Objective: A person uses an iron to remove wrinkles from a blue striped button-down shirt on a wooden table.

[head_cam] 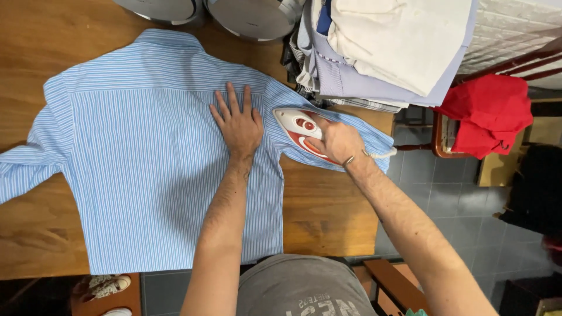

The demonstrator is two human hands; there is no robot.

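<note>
I'm pressing the shirt [146,169] spread across the tabletop [328,210]. My left hand [239,124] lies flat and open on it; my right hand [339,142] grips the iron [295,130] on the sleeve near the right edge. Next, I'd judge, a slow glide along the sleeve.

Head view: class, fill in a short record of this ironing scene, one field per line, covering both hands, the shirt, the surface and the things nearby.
Left hand: left hand flat, fingers spread, pressing the striped shirt
Right hand: right hand closed round the handle of the iron
Iron: white and red, on the shirt's sleeve
Shirt: blue and white stripes, laid back up
Surface: wooden table
Nearby: pile of clothes at the table's far edge; red cloth on a chair
</note>
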